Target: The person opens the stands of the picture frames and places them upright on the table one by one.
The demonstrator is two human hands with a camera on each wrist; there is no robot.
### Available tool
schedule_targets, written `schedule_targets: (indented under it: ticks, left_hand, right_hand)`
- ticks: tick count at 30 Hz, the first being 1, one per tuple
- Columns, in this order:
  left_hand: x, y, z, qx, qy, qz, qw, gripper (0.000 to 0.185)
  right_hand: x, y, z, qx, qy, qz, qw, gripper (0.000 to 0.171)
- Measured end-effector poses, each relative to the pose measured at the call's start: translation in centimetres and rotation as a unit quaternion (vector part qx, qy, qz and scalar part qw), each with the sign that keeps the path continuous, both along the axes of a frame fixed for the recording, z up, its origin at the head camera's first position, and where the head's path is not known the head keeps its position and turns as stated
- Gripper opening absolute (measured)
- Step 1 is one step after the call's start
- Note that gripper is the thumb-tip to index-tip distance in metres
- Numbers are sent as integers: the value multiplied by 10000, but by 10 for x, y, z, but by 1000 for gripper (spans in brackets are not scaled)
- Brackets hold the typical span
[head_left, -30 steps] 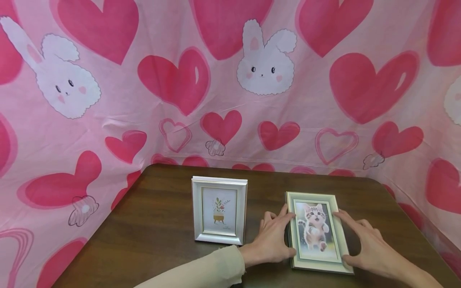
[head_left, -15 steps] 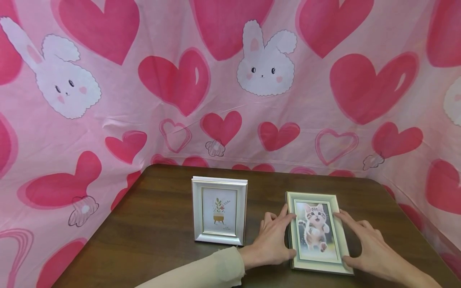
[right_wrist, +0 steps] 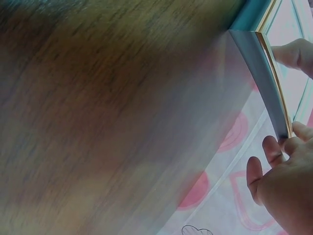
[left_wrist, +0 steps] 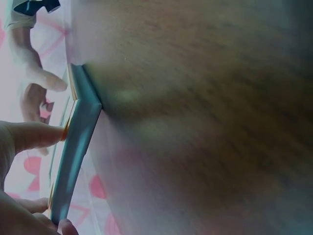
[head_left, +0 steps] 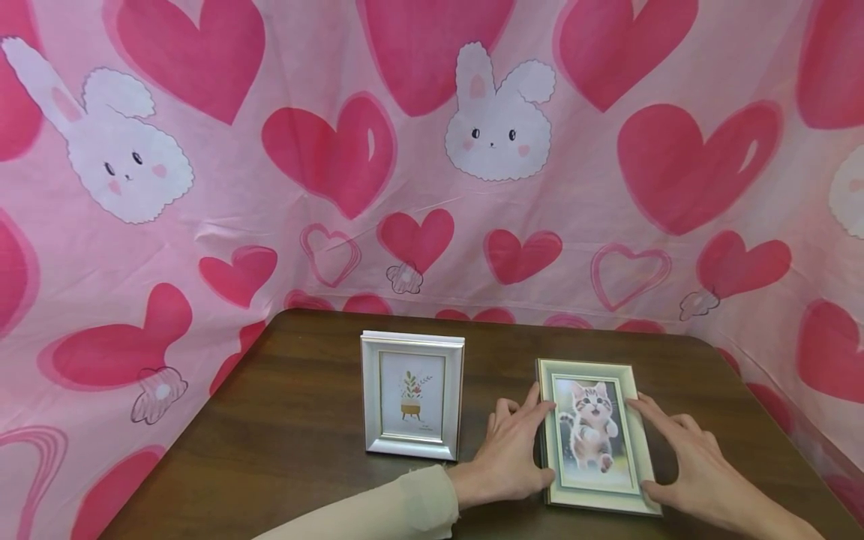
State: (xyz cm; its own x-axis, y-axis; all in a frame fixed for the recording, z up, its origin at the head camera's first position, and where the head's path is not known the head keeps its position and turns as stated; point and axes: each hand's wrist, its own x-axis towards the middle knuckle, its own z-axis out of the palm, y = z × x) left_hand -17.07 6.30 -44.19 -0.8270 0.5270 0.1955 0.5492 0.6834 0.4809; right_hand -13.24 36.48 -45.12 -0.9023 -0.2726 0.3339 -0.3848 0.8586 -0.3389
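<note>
Basically nothing has moved since a second ago, both hands are parked on the same frame in the same spots. Left hand (head_left: 509, 456) is grasping the left edge of the kitten frame (head_left: 595, 435), thumb curled round the near corner and fingers (head_left: 540, 411) reaching onto the upper part of that edge. Right hand (head_left: 695, 469) is doing the mirror thing on the right edge, fingers spread along it and thumb hooked at the near right corner. So the kitten frame lies flat on the table (head_left: 290, 420) right between the two hands, pinched from both sides. Left wrist view shows a fingertip (left_wrist: 36, 136) pressed against the frame's thin side edge (left_wrist: 78, 147), and the right wrist view shows fingertips (right_wrist: 274, 149) at the frame's corner (right_wrist: 266, 73).

Just left of the left hand, close but not touching, a plant frame (head_left: 412, 395) stands upright. Beyond both hands hangs a pink cloth (head_left: 432, 165) with hearts and bunnies.
</note>
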Motion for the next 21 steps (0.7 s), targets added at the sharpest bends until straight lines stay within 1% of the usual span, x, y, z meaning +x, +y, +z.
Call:
schedule_targets:
  ticks: [13,21]
  left_hand:
    - [4,-1,-1,59,73,-24,10000,94]
    - [6,-2,-1,93,81,-80,9999,94]
  right_hand:
    - [2,-1,-2,19,308,27,9995,128]
    - [4,-1,-2,-3,274,-22,9996,129]
